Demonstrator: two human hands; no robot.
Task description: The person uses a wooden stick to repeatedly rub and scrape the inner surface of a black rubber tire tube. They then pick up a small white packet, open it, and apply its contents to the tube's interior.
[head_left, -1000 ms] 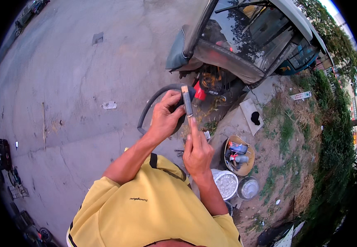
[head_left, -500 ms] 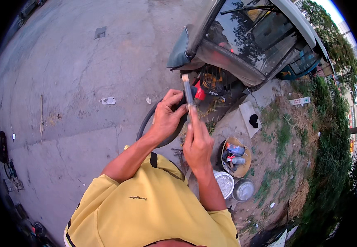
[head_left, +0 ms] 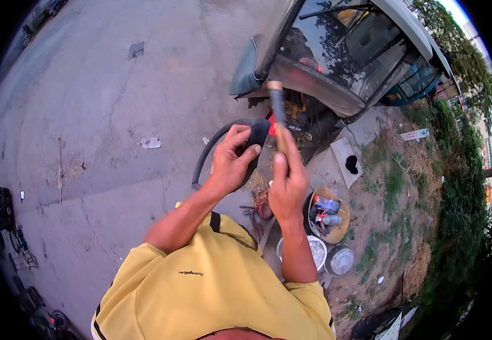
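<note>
The left hand (head_left: 233, 163) pinches a black, rubbery inner tube (head_left: 260, 135) between thumb and fingers, its loop curving out beyond and to the left of that hand; it looks light, soft and floppy, so best held close to the broad flattened part. Just right of it, the right hand (head_left: 289, 184) is wrapped around the near end of a slim, wood-ended hand tool (head_left: 278, 105), probably light and stiff, best gripped there; its grey middle is blurred.
</note>
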